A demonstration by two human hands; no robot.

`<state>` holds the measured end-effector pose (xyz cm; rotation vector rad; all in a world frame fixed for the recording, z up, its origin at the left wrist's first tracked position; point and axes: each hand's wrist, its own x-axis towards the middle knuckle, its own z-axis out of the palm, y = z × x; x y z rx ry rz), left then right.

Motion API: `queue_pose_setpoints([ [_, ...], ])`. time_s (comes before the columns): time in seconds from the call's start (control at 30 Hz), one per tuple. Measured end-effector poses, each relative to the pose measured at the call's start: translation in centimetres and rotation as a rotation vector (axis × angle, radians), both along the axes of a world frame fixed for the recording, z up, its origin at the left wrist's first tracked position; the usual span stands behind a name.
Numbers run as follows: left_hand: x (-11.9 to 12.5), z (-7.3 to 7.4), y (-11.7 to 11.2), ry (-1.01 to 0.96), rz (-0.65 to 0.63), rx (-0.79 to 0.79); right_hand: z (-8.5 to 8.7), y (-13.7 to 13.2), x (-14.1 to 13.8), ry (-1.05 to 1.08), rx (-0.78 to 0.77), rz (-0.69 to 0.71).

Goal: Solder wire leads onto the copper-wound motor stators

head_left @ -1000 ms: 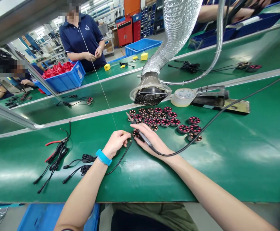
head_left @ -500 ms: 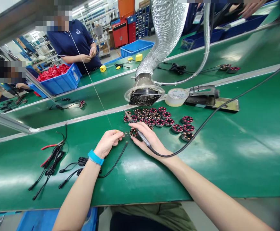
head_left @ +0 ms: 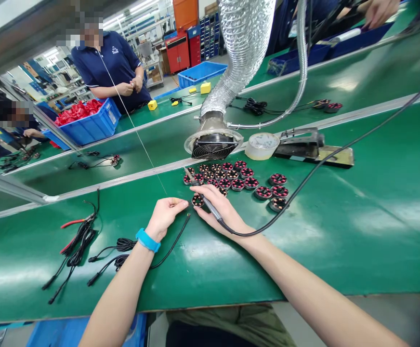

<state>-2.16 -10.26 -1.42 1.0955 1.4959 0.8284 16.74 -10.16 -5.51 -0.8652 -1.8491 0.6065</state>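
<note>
My right hand (head_left: 219,205) holds a soldering iron (head_left: 211,206), its tip pointing up and left toward the grouped motor stators. Between the same hand's thumb and fingers sits one round stator (head_left: 197,200) with a ring of copper-coloured windings. Pinched closed, my left hand (head_left: 166,214) has its fingertips right by that stator's left side, on what looks like its thin wire lead; the fingers mostly hide it. Below them, a black cable (head_left: 176,243) with a stripped end curves over the green bench. Several red-and-black stators (head_left: 237,184) lie close behind my right hand.
A fume extractor (head_left: 213,144) hangs over the stators, beside a tape roll (head_left: 262,146) and a soldering iron stand (head_left: 314,149). Bundled black cables (head_left: 82,238) and red-handled pliers (head_left: 73,223) lie left. The iron's cord (head_left: 311,168) crosses the right side. A co-worker (head_left: 111,62) stands opposite.
My left hand has shifted slightly right, closer to the stator, and its fingertips now cover the thin wire ends seen before. The right hand keeps its hold; the view has shifted slightly.
</note>
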Motion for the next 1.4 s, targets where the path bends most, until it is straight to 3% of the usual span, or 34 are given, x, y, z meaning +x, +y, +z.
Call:
queue_pose_setpoints([
  [0.37, -0.5, -0.2, 0.7, 0.069, 0.017, -0.009, -0.6, 0.7, -0.3, -0.076, 0.067, -0.038],
  [0.53, -2.4, 0.0, 2.6, -0.022, 0.116, -0.074, -0.1, 0.7, 0.0, -0.134, 0.15, -0.165],
  [0.73, -5.0, 0.5, 5.7, -0.036, 0.326, -0.017, 0.6, 0.6, 0.8, -0.077, 0.202, -0.419],
  [0.9, -6.4, 0.6, 6.6, -0.096, 0.348, -0.022, 0.4, 0.6, 1.5, -0.109, 0.159, -0.518],
  [1.1, -7.8, 0.7, 5.7, -0.067, 0.457, 0.078, -0.3, 0.5, 1.7, -0.175, 0.157, -0.427],
  [1.23, -8.6, 2.2, 3.7, 0.019, 0.613, 0.436, -1.1, 0.6, 1.4, -0.221, 0.196, -0.369],
  [1.3, -7.9, 3.2, 1.7, 0.097, 0.537, 0.554, -1.3, 0.8, 1.2, -0.252, 0.23, -0.339],
  [1.4, -5.7, 3.8, -2.3, 0.329, 0.242, 0.519, -1.5, 1.1, 0.8, -0.323, 0.291, -0.293],
])
